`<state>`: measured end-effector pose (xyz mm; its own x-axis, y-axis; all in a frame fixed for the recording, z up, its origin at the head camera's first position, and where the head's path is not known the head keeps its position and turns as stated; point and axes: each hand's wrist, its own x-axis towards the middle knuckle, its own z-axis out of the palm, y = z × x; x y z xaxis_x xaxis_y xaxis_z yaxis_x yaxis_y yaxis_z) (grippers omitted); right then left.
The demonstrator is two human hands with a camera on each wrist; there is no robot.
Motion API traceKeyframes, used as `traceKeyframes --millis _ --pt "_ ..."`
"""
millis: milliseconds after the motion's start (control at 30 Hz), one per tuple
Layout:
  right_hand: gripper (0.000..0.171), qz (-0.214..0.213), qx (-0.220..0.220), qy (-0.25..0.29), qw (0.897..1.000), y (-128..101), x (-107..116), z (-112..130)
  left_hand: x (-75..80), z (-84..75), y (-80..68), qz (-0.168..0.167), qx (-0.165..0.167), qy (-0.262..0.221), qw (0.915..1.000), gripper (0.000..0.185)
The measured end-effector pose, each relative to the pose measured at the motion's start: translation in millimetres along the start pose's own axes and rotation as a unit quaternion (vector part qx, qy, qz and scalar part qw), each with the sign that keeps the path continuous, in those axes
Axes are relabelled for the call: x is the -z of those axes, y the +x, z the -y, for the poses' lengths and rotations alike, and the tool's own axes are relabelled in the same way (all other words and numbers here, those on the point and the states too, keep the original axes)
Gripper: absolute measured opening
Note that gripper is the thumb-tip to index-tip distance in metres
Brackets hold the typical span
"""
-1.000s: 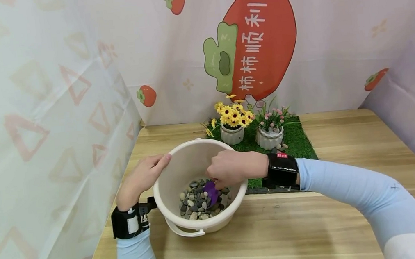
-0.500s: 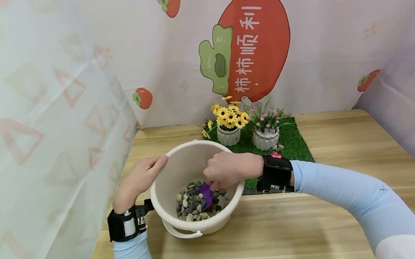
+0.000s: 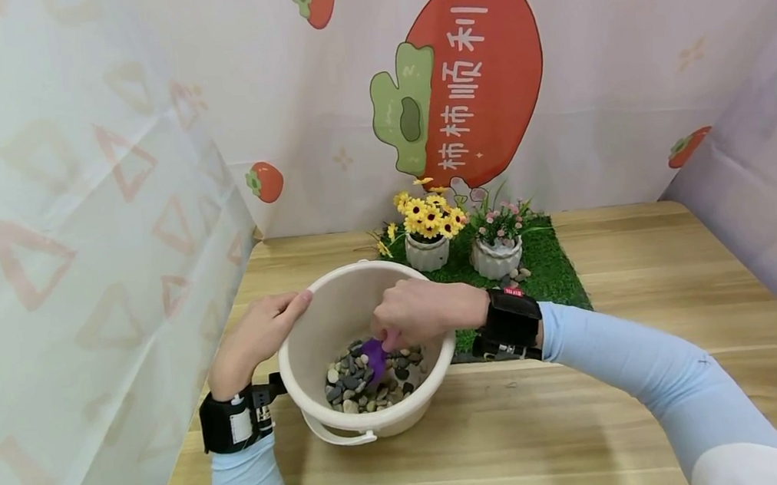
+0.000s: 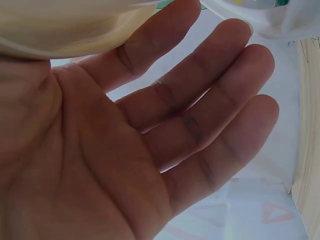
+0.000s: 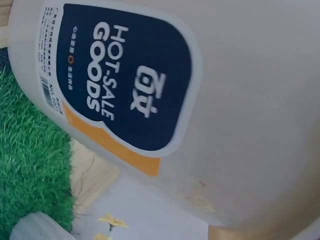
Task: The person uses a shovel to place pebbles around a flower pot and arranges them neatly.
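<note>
A cream plastic bucket (image 3: 307, 342) stands on the wooden table (image 3: 557, 428), part filled with small pebbles (image 3: 355, 380). My right hand (image 3: 417, 313) reaches over the rim into it and grips a small purple scoop (image 3: 374, 354) whose blade is among the pebbles. My left hand (image 3: 261, 334) rests with straight fingers against the bucket's left rim; in the left wrist view its palm and fingers (image 4: 200, 120) are spread beside the bucket wall (image 4: 65, 25). The right wrist view shows only the bucket's outer wall with a blue label (image 5: 125, 80).
Behind the bucket lies a green grass mat (image 3: 546, 263) with a pot of yellow flowers (image 3: 427, 231) and a pot of pink flowers (image 3: 497, 241). Printed curtains close off the left, back and right sides. The bucket's handle (image 3: 336, 432) hangs toward me.
My right hand and the purple scoop have moved a little leftward through the pebbles. The left hand has stayed on the rim.
</note>
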<state>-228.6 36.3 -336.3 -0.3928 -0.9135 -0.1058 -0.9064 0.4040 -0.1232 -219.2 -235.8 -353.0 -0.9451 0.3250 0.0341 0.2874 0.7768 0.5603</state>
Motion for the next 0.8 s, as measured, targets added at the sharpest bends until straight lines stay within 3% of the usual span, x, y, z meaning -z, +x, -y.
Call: traceKeyframes --millis 200,433,667,800 --pt "0.025 0.006 -0.008 -0.061 0.998 1.8 -1.8 3.8 1.1 -1.0 -0.3 -0.006 -0.009 0.005 0.9999 0.044" --pt "0.012 -0.025 0.032 0.009 0.999 2.4 -1.5 -1.9 0.2 2.4 -2.2 -0.007 -0.002 -0.012 0.9999 0.043" --pt "0.014 -0.037 0.018 0.047 0.998 -1.8 2.1 -3.4 -0.7 0.5 -0.8 -0.003 -0.002 -0.013 0.9999 0.044" --pt "0.015 -0.067 0.022 0.053 0.996 -5.3 2.4 -3.3 -1.5 0.0 -0.3 0.004 0.004 -0.020 0.9998 0.044"
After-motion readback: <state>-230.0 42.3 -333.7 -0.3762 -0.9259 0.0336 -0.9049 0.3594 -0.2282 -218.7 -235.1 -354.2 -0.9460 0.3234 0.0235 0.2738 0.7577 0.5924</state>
